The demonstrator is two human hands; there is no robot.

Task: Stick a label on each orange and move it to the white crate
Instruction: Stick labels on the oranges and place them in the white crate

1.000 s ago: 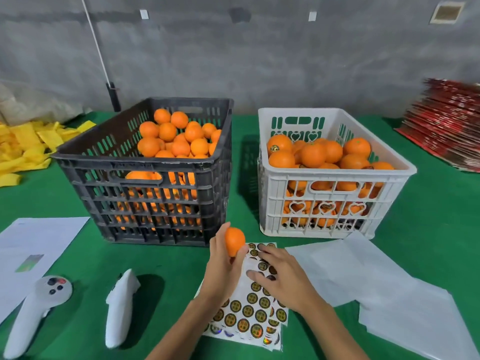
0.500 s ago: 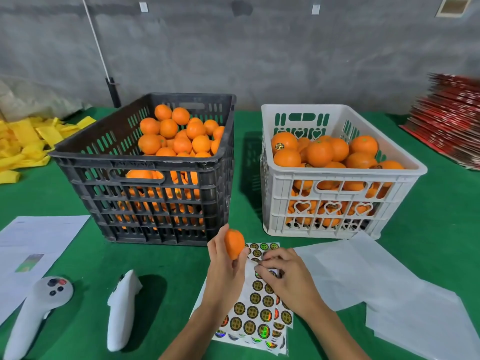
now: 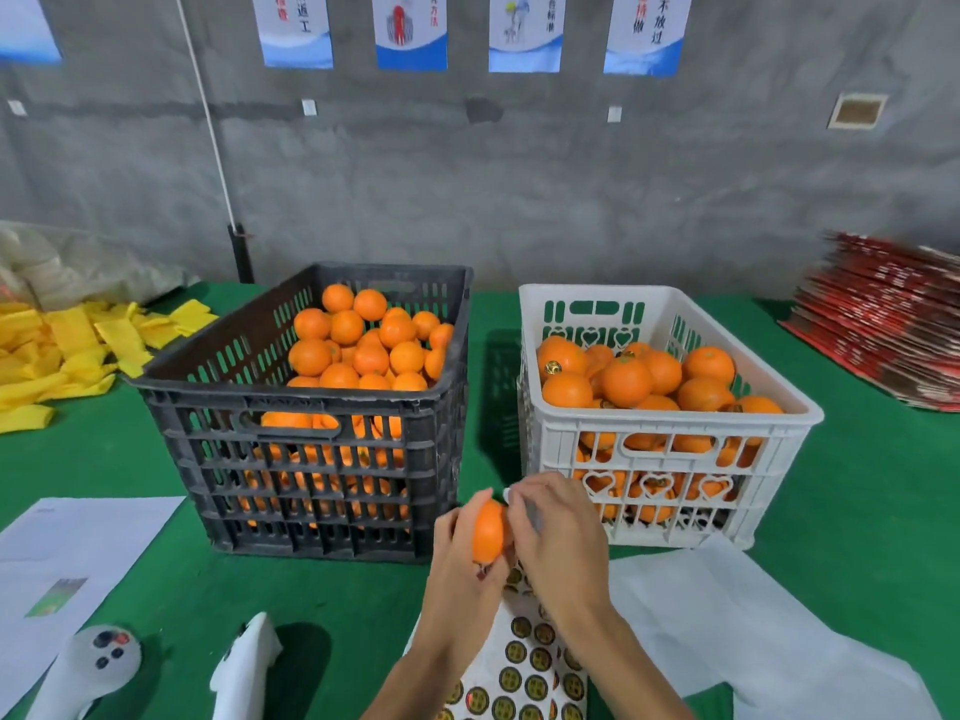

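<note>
My left hand (image 3: 460,558) grips one orange (image 3: 487,532) in front of the gap between the two crates. My right hand (image 3: 558,537) is against the orange's right side, fingertips curled onto its skin; whether a label is under them is hidden. Below both hands lies a sheet of round gold-and-black labels (image 3: 524,672). The black crate (image 3: 311,459) on the left holds several oranges. The white crate (image 3: 670,428) on the right also holds several oranges, one showing a label (image 3: 552,366).
Two white controllers (image 3: 93,667) (image 3: 244,667) lie at the front left beside white paper (image 3: 67,553). Crumpled white sheets (image 3: 727,615) lie at the right front. Yellow foam sleeves (image 3: 62,350) are piled far left, and a red stack (image 3: 893,314) sits far right.
My right hand has lifted off the label sheet and come up against the orange. My left hand has kept hold of the orange. The camera has tilted up.
</note>
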